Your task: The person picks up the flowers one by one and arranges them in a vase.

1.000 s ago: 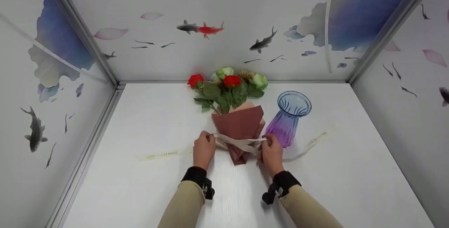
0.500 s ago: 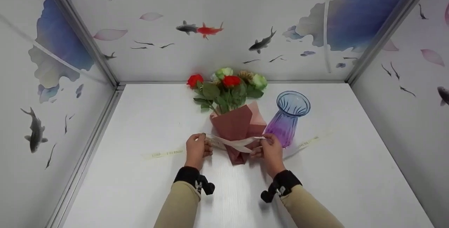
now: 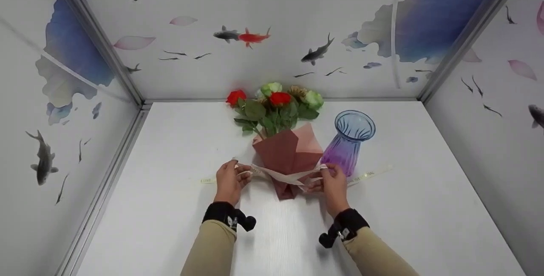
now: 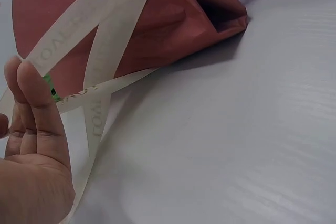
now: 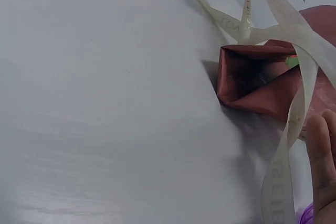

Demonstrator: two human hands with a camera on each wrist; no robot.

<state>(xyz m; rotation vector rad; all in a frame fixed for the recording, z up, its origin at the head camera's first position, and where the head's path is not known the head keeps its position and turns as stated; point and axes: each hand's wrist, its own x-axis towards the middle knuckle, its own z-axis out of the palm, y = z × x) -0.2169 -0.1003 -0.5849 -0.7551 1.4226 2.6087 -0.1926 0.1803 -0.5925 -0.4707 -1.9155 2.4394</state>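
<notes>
Reaching in from the near side in tan sleeves (image 3: 212, 244) with black wrist straps (image 3: 219, 213), the left hand (image 3: 230, 181) and the right hand (image 3: 335, 187) each pinch a thin cream ribbon printed with lettering (image 3: 289, 178) in a narrow grip at the fingertips. The ribbon lies across the lower front of a matte brick-red paper wrap (image 3: 274, 153), crossing over itself between the hands, its tails trailing outward past both of them.

The crossing could slacken or twist, I judge, should either pinch slip on so smooth a band. Uneven pulling might drag the light wrap sideways, and too hard a pull would likely crumple its narrow, hollow foot, which gapes in an angular fold. A wide swing of the right hand risks knocking the ribbed, translucent vase (image 3: 341, 155), blue above and purple below, standing just beyond it; whether they touch, I cannot tell.

The wrap lies on the smooth white table (image 3: 280, 242), its paler pink inside showing at one flap. From its wider far end spread ruffled red roses (image 3: 280, 98), glossy-looking dark green leaves (image 3: 255, 109) and rounded pale-green blooms (image 3: 313, 99), close to the white rear panel printed with fish (image 3: 170, 76).
</notes>
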